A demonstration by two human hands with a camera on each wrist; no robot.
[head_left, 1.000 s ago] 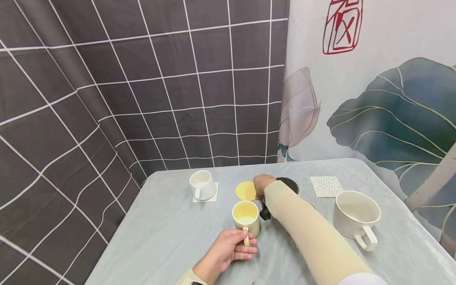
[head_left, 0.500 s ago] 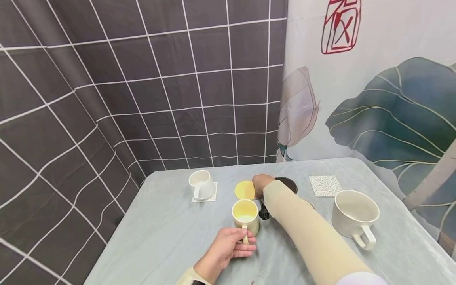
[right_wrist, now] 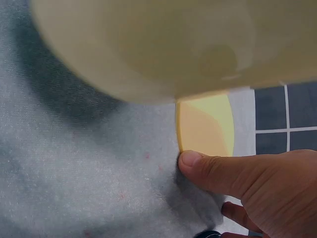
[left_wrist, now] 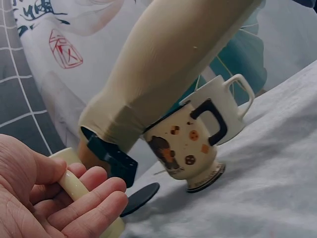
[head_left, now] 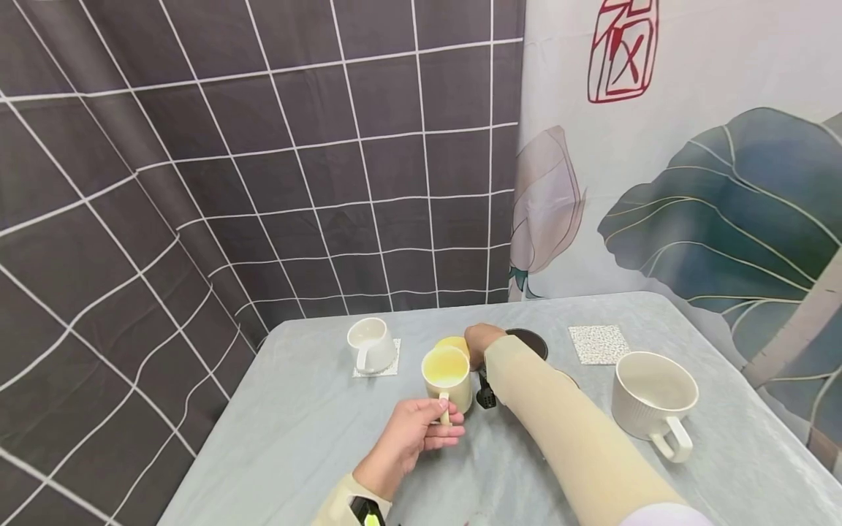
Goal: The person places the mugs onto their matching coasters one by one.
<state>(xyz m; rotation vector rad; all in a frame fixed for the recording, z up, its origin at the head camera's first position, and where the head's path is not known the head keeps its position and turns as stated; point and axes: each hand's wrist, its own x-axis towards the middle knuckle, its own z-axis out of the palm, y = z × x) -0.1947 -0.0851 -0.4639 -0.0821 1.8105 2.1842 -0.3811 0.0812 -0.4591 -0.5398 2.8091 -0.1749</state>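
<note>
A pale yellow mug is pinched by its handle between the thumb and fingers of my left hand. In the right wrist view the mug's blurred wall hangs above the table, casting a shadow. Just behind it lies a round yellow coaster, partly covered by the mug in the head view. My right hand holds the coaster's right edge. Its thumb sits on that edge in the right wrist view; the index finger is mostly hidden. The mug handle shows in the left wrist view.
A white mug stands on a square speckled coaster at the left. Another speckled coaster and a large ribbed mug are at the right. Behind the right sleeve are a dark round coaster and a printed mug.
My left hand has moved the yellow mug away from me and slightly left, over the yellow coaster's near edge. My right hand stays at the coaster.
</note>
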